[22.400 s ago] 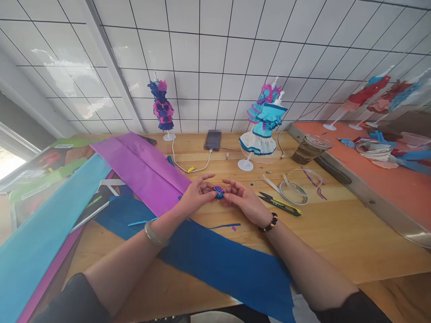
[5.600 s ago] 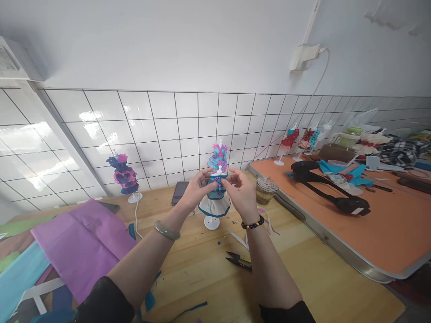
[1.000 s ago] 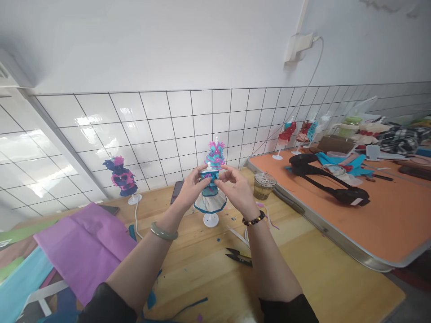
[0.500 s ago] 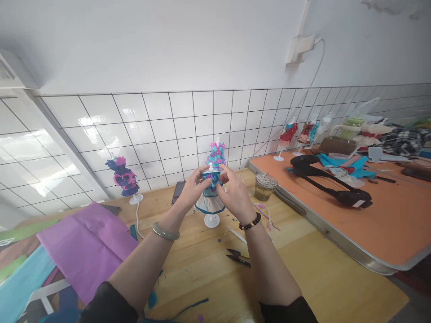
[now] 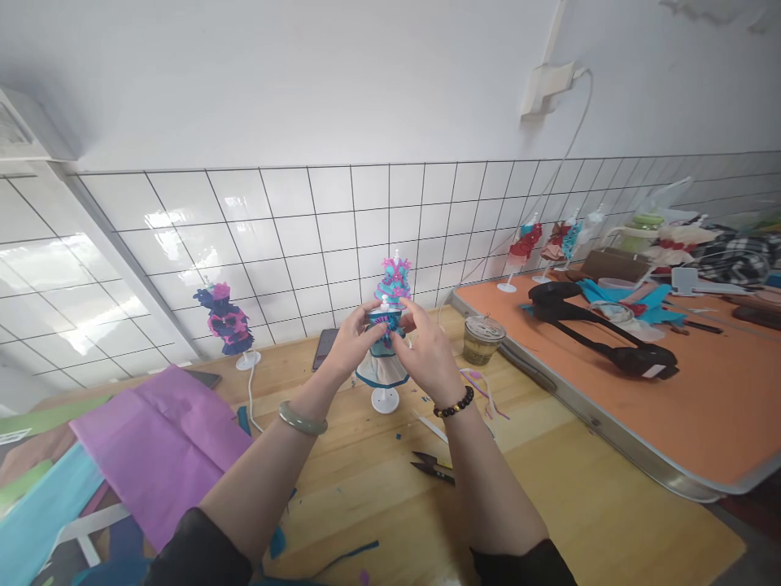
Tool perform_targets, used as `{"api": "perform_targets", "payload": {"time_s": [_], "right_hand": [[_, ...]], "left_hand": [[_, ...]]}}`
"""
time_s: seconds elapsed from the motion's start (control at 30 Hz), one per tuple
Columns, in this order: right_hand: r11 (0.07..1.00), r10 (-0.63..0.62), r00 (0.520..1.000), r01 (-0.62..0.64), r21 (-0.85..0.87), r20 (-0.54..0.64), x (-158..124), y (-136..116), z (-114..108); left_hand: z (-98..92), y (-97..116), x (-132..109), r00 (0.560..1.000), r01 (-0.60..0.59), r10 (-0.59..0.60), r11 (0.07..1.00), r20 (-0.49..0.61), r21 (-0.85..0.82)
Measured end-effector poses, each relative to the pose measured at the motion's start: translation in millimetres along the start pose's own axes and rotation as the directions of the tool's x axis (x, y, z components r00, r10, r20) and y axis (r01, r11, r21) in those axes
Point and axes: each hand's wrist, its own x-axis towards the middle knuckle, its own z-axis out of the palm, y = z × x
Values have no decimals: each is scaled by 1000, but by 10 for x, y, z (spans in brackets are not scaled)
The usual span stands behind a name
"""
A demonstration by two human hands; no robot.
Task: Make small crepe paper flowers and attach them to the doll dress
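Observation:
A miniature dress form (image 5: 386,400) on a round white base stands upright on the wooden table. It wears a small dress (image 5: 382,373) with a blue and purple top and a white skirt edged in teal. My left hand (image 5: 354,340) grips the dress's top from the left, thumb at the front. From the other side my right hand (image 5: 425,348) pinches the same top, its thumb near the left one. The far fingers are partly hidden behind the form. Just behind stands another dress form (image 5: 395,281) in turquoise and pink.
Thread snips (image 5: 432,467) lie below my right wrist. A lidded cup (image 5: 483,338) and a phone (image 5: 325,348) flank the form. Purple fabric (image 5: 167,443) covers the left side. A dark-flowered dress form (image 5: 229,321) stands behind it. A black strapped device (image 5: 601,330) rests on the orange table (image 5: 659,423).
The whole view has shifted very slightly. Both hands stay on the small dress in nearly the same pose.

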Motion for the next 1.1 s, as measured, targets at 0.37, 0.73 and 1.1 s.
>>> {"api": "perform_targets", "payload": {"time_s": [0.37, 0.73, 1.1], "right_hand": [[1000, -3, 1000, 3, -6, 25, 3, -17, -65], [987, -85, 996, 80, -137, -33, 7, 25, -22], [975, -96, 995, 87, -204, -38, -3, 22, -1]], "left_hand": [[0, 16, -10, 1000, -2, 3, 1000, 16, -28], [1, -14, 4, 999, -20, 21, 999, 28, -30], [-24, 26, -28, 998, -17, 21, 999, 64, -50]]}}
